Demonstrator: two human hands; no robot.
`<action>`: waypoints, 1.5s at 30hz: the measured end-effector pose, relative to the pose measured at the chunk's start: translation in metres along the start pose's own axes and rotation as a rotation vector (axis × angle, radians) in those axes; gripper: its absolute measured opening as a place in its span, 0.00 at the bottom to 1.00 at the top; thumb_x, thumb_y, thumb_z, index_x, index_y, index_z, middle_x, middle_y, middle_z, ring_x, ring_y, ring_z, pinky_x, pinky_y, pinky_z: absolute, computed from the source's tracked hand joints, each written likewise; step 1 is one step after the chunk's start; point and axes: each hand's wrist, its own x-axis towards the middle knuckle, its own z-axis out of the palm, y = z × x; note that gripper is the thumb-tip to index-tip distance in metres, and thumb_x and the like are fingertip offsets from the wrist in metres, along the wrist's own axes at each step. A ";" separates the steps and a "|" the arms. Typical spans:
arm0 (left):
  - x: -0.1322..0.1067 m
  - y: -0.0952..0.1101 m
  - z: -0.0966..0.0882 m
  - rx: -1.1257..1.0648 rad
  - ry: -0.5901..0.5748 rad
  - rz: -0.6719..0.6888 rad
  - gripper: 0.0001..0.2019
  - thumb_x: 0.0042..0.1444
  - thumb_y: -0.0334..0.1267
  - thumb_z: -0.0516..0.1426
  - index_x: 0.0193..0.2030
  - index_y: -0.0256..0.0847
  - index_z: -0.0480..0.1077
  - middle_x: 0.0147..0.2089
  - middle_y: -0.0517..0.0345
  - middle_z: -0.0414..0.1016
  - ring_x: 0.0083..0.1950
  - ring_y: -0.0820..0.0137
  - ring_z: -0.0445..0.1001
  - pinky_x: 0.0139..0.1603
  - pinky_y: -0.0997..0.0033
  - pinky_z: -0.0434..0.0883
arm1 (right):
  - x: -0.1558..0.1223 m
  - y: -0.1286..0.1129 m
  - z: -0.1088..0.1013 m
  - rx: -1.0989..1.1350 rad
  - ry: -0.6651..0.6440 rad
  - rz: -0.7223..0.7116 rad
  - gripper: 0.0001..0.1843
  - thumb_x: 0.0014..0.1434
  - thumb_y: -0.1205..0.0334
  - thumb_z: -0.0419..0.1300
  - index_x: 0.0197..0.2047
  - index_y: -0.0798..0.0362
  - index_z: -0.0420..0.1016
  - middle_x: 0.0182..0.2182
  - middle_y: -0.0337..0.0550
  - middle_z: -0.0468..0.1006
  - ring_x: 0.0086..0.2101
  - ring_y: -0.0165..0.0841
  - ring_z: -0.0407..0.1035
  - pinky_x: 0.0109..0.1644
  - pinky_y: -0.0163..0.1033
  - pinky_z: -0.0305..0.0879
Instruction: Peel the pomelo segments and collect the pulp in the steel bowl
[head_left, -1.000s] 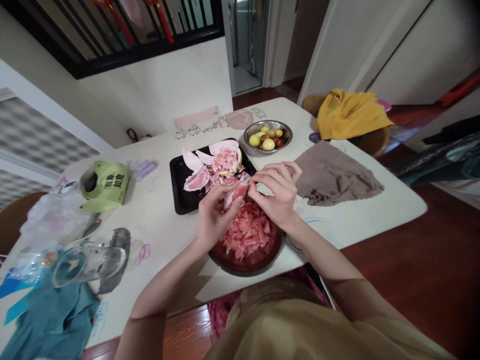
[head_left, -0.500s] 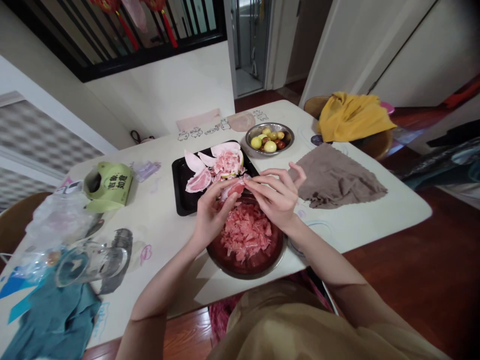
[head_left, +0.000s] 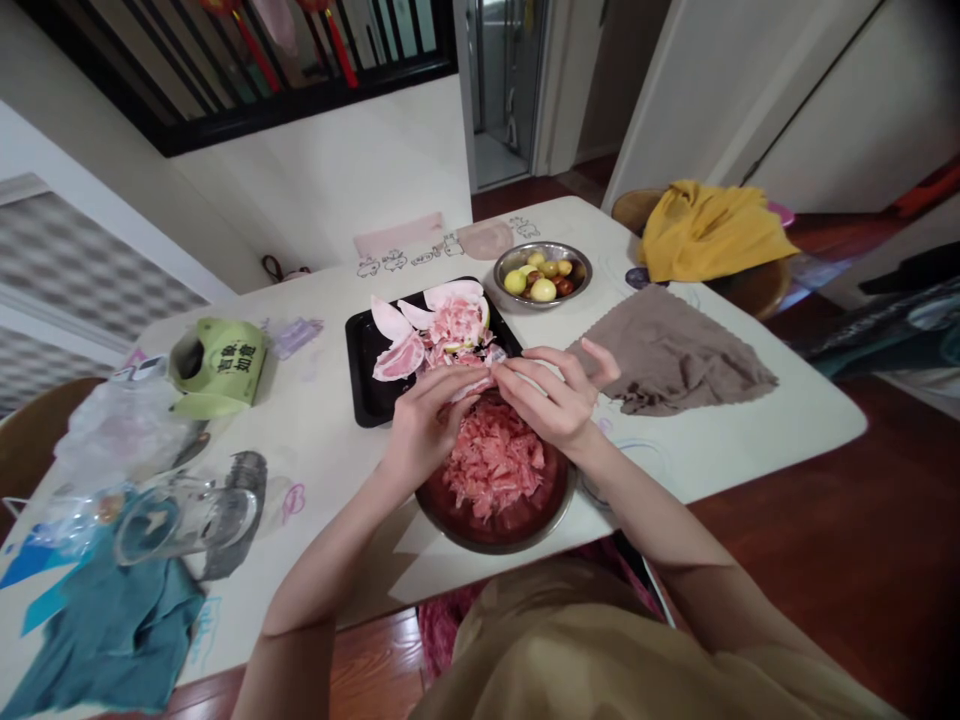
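Observation:
My left hand (head_left: 424, 420) is closed around a pomelo segment (head_left: 468, 390), which is mostly hidden behind its fingers. At the segment's other end, my right hand (head_left: 551, 395) pinches with thumb and forefinger, its little finger raised. Both hands are close together above the far rim of a round metal bowl (head_left: 559, 520). Loose pink pomelo pulp (head_left: 495, 460) is heaped in that bowl. Just beyond my fingers lies a black tray (head_left: 363, 385) with thick white pomelo peel (head_left: 390, 320), torn membrane scraps (head_left: 459, 325) and another pomelo piece (head_left: 400, 358).
A steel bowl of small fruit (head_left: 543, 272) stands behind the tray, with a brown cloth (head_left: 675, 350) to its right. At left are a green paper bag (head_left: 221, 365), a clear plastic bag (head_left: 124, 430), a clear jug (head_left: 187, 520) and a teal cloth (head_left: 112, 630).
My left fingers have closed further over the pomelo segment, so less pink flesh shows. My right fingertips have shifted slightly down and closer to the left hand.

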 end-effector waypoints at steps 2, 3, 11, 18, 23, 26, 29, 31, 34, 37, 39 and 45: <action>-0.002 0.000 0.001 0.070 0.002 -0.002 0.15 0.66 0.29 0.58 0.57 0.45 0.74 0.52 0.52 0.82 0.54 0.66 0.81 0.57 0.64 0.78 | 0.000 -0.001 0.000 0.034 -0.022 0.022 0.10 0.63 0.63 0.67 0.45 0.36 0.82 0.37 0.27 0.87 0.41 0.32 0.78 0.58 0.50 0.56; -0.004 0.000 0.001 0.107 0.008 -0.012 0.14 0.66 0.30 0.59 0.56 0.45 0.73 0.51 0.53 0.82 0.52 0.66 0.81 0.56 0.65 0.78 | -0.001 -0.002 0.000 0.047 -0.022 0.023 0.10 0.63 0.63 0.67 0.46 0.36 0.82 0.37 0.27 0.87 0.41 0.32 0.78 0.58 0.50 0.57; -0.010 -0.001 0.005 0.287 -0.025 -0.064 0.12 0.64 0.30 0.58 0.52 0.46 0.66 0.45 0.57 0.81 0.42 0.67 0.83 0.42 0.72 0.77 | -0.010 -0.003 -0.002 0.118 -0.096 -0.007 0.13 0.66 0.62 0.65 0.50 0.32 0.81 0.38 0.28 0.87 0.40 0.31 0.79 0.59 0.49 0.58; -0.011 -0.004 0.009 0.316 -0.053 -0.056 0.16 0.62 0.27 0.56 0.55 0.45 0.62 0.48 0.54 0.81 0.45 0.65 0.84 0.42 0.72 0.77 | -0.005 -0.004 -0.004 0.061 -0.027 -0.087 0.13 0.63 0.63 0.68 0.49 0.35 0.81 0.38 0.26 0.87 0.39 0.30 0.79 0.57 0.47 0.58; -0.012 -0.007 0.013 0.255 -0.114 -0.107 0.20 0.59 0.26 0.56 0.57 0.45 0.61 0.48 0.56 0.82 0.43 0.67 0.84 0.38 0.74 0.76 | -0.005 -0.011 -0.009 0.117 -0.036 -0.043 0.14 0.64 0.60 0.67 0.50 0.31 0.81 0.37 0.25 0.87 0.38 0.31 0.79 0.57 0.48 0.57; -0.011 -0.010 0.016 0.254 -0.134 -0.124 0.17 0.58 0.27 0.58 0.53 0.45 0.64 0.41 0.59 0.82 0.37 0.67 0.83 0.33 0.74 0.73 | -0.001 -0.013 -0.009 0.116 0.013 0.007 0.14 0.63 0.60 0.68 0.50 0.32 0.81 0.35 0.27 0.86 0.37 0.32 0.78 0.58 0.50 0.57; -0.007 -0.013 0.013 0.202 -0.055 -0.092 0.11 0.61 0.32 0.61 0.49 0.44 0.68 0.43 0.57 0.82 0.41 0.67 0.83 0.39 0.72 0.76 | 0.006 -0.004 -0.002 0.053 0.031 0.107 0.10 0.63 0.60 0.67 0.46 0.34 0.82 0.33 0.30 0.86 0.37 0.34 0.76 0.59 0.52 0.55; -0.004 -0.015 0.008 0.115 0.008 -0.076 0.09 0.63 0.35 0.63 0.49 0.43 0.70 0.45 0.55 0.82 0.45 0.67 0.82 0.45 0.71 0.77 | 0.010 0.007 0.005 0.028 0.000 0.159 0.08 0.64 0.62 0.67 0.44 0.38 0.83 0.33 0.31 0.85 0.37 0.34 0.75 0.59 0.52 0.55; 0.000 -0.018 0.001 -0.017 0.103 -0.141 0.11 0.62 0.38 0.64 0.49 0.42 0.71 0.46 0.54 0.80 0.48 0.66 0.81 0.50 0.69 0.77 | 0.014 0.023 0.019 0.037 -0.089 0.237 0.06 0.67 0.62 0.64 0.43 0.42 0.82 0.34 0.34 0.85 0.38 0.34 0.73 0.60 0.52 0.55; 0.002 -0.023 -0.001 -0.189 0.182 -0.271 0.12 0.62 0.40 0.64 0.49 0.42 0.70 0.48 0.52 0.76 0.46 0.68 0.80 0.46 0.68 0.79 | 0.015 0.033 0.037 0.084 -0.214 0.271 0.08 0.70 0.60 0.59 0.43 0.44 0.82 0.36 0.36 0.84 0.40 0.35 0.72 0.61 0.52 0.53; 0.004 -0.025 -0.001 -0.331 0.217 -0.318 0.13 0.62 0.41 0.63 0.49 0.42 0.68 0.49 0.53 0.74 0.42 0.70 0.78 0.38 0.72 0.79 | 0.015 0.037 0.050 0.115 -0.286 0.247 0.10 0.71 0.59 0.57 0.44 0.46 0.82 0.37 0.37 0.84 0.41 0.35 0.71 0.62 0.52 0.52; 0.008 -0.023 0.000 -0.481 0.254 -0.384 0.11 0.64 0.43 0.61 0.48 0.43 0.66 0.48 0.53 0.72 0.50 0.69 0.76 0.45 0.72 0.77 | 0.011 0.041 0.084 0.210 -0.408 0.221 0.10 0.68 0.59 0.61 0.36 0.48 0.83 0.34 0.38 0.83 0.40 0.36 0.68 0.63 0.53 0.50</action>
